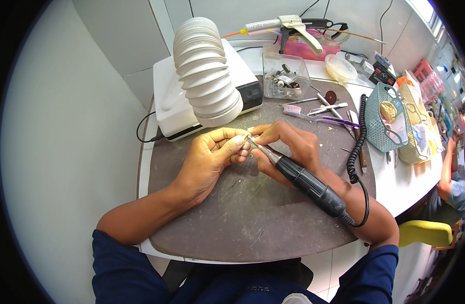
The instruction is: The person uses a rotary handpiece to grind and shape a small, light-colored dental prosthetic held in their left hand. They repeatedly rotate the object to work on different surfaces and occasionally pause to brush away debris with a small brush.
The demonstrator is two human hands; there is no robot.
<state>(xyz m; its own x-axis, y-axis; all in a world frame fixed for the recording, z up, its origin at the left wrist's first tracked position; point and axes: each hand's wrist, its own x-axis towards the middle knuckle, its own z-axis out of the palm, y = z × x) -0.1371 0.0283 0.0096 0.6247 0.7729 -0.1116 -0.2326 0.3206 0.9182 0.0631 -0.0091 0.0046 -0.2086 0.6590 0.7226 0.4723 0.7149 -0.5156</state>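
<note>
A small piece [247,137], too small to be made out clearly, is held between the thumb and fingers of the left hand [214,154], near the middle of the mat [242,213] and just nearer than the hose mouth. A black rotary handpiece [311,185] is gripped by the right hand [293,147], its tip brought to the piece; whether the bit is turning cannot be told. With so little of the piece exposed, a left fingertip could be nicked if the bit were to skid, and the piece could be flicked away if the pinch were loosened. The handpiece could be tugged off line if its coiled cord [355,157] were caught on the tools at the right. Dust could be missed by the ribbed hose [204,71] if the work were drifted nearer. Counted in the scene are two hands, one handpiece, one coiled cord, one ribbed hose, one white machine [174,104], one pink-bristled toothbrush [293,109], one brown disc [331,97] and one white-handled applicator gun [293,23] at the far side. At the right, one teal basket [381,111] and at least one beige basket [408,109] are seen; the parts in the clear box [285,92] cannot be counted reliably.
</note>
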